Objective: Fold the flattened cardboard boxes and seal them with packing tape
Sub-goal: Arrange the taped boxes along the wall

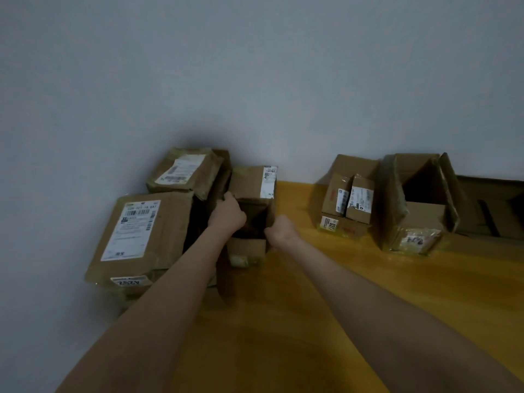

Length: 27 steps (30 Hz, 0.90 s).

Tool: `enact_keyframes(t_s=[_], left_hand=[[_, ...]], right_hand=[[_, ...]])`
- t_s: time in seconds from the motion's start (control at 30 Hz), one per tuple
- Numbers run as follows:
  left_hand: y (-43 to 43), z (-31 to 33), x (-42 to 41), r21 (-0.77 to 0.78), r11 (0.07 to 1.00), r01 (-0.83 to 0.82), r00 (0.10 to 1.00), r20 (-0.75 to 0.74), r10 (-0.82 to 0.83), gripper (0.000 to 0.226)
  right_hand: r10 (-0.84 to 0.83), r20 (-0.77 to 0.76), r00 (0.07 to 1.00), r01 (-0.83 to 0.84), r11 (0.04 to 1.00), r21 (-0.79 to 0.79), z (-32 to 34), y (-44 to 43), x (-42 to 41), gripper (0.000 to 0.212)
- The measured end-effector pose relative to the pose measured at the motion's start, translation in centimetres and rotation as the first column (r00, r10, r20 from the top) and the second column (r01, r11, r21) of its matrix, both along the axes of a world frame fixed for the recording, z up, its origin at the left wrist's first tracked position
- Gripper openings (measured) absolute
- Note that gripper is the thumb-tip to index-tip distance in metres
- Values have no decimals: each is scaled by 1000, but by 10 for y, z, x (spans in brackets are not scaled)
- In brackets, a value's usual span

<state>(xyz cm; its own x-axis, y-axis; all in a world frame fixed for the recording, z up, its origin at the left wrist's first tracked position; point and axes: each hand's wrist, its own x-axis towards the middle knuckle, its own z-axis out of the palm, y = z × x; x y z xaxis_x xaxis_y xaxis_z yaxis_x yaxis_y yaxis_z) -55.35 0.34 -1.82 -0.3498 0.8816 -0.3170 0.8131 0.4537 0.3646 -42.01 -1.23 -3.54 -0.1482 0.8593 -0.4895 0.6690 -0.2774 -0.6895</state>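
A small brown cardboard box with a white barcode label lies on its side against the wall, its open end facing me. My left hand grips the left edge of its opening. My right hand grips the lower right edge of the opening, fingers curled round the cardboard. One flap hangs down at the front. No packing tape is in view.
A large labelled box and a smaller one stack at the left by the wall. Two small boxes and a big open box stand on the yellow wooden floor at the right. Flattened cardboard lies far right.
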Motion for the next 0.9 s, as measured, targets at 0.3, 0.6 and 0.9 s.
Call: enact_keyframes(t_s=[0.3,0.6,0.9], left_hand=[[-14,9,48,114,988,102,994,-60,-95,26],[-73,11,188,180,983,-28,994,-95,45,17],[-116,7,310,176,979,-103,974,218,64,8]], right_hand=[[43,184,982,-87,966,242,21,4,94,22],[59,-73,996,-57,998,33,23,-39,234,66],[-231,-214,949,188,961,-205,47,-93,373,73]])
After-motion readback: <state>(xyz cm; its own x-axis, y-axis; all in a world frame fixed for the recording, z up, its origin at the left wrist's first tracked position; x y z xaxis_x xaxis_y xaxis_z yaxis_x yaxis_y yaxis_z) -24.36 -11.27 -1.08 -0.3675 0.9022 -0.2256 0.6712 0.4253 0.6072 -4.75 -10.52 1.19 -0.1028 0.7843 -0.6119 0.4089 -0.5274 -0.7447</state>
